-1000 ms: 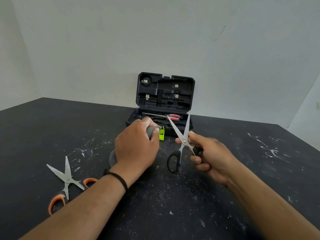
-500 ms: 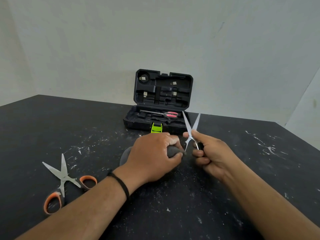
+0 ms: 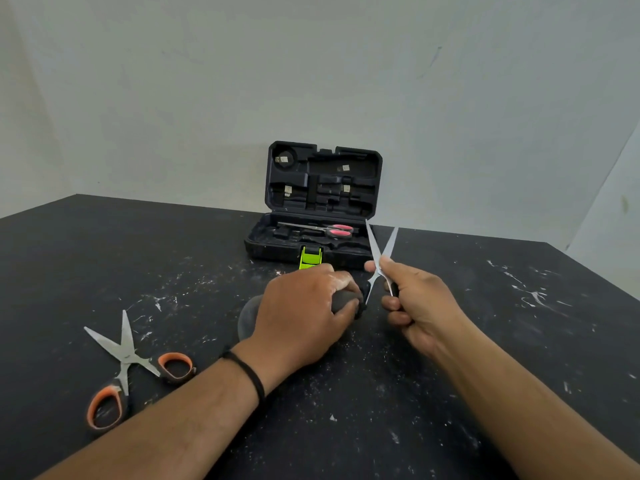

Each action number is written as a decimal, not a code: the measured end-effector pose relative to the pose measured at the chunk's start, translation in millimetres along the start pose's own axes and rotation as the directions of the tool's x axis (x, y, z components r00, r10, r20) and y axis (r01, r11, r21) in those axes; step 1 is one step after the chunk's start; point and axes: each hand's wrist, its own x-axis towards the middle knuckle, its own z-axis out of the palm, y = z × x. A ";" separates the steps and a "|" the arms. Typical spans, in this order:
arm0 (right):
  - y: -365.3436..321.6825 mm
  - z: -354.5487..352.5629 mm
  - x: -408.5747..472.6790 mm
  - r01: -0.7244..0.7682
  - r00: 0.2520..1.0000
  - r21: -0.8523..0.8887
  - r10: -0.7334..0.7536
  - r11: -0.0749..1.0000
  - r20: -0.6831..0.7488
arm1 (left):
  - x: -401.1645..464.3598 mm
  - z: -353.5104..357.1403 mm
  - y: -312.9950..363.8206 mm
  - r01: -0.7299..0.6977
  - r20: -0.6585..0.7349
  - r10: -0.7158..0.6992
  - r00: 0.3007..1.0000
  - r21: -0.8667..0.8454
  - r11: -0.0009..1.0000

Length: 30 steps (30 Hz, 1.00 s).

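My right hand (image 3: 412,303) grips a pair of black-handled scissors (image 3: 381,252), blades spread and pointing up and away; most of the handles are hidden in my fist. My left hand (image 3: 304,317) wraps around a long grey stone-like bar (image 3: 247,317) lying on the black table, its near-left end showing behind my wrist. The bar's far end sits close to the lower handle of the scissors; whether they touch is hidden by my fingers.
Orange-handled scissors (image 3: 121,362) lie open at the near left. An open black tool case (image 3: 322,209) with a green latch (image 3: 310,258) stands at the back, red-handled scissors (image 3: 329,231) inside. White specks dot the table (image 3: 519,341).
My left hand and the grey bar came down from the air onto the table beside the scissors. The scissors' blades have closed somewhat, and their black handle loop has disappeared behind my hands.
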 end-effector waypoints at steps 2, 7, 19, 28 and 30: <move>4.3 0.2 1.5 -0.005 1.000 -0.005 0.004 1.000 -0.020 | 1.2 1.7 0.3 -0.027 0.059 0.025 0.998 0.035 0.999; -1.6 -9.1 10.6 -0.001 0.992 0.060 0.009 0.998 -0.129 | -0.8 -0.3 3.3 -0.080 0.156 0.070 0.985 0.054 0.995; 5.8 3.7 1.7 -0.044 0.997 -0.017 0.045 0.999 0.056 | -2.7 -2.4 5.0 0.050 -0.045 -0.051 0.998 -0.033 0.998; 0.5 -0.5 -1.7 -0.002 0.998 -0.034 0.004 0.999 0.056 | 2.7 -4.5 -0.7 0.311 -0.105 -0.304 0.947 0.058 0.949; -0.4 -1.7 -2.2 0.042 0.998 -0.059 -0.040 0.997 0.044 | 3.1 -8.2 -4.0 0.341 -0.112 -0.335 0.935 0.035 0.939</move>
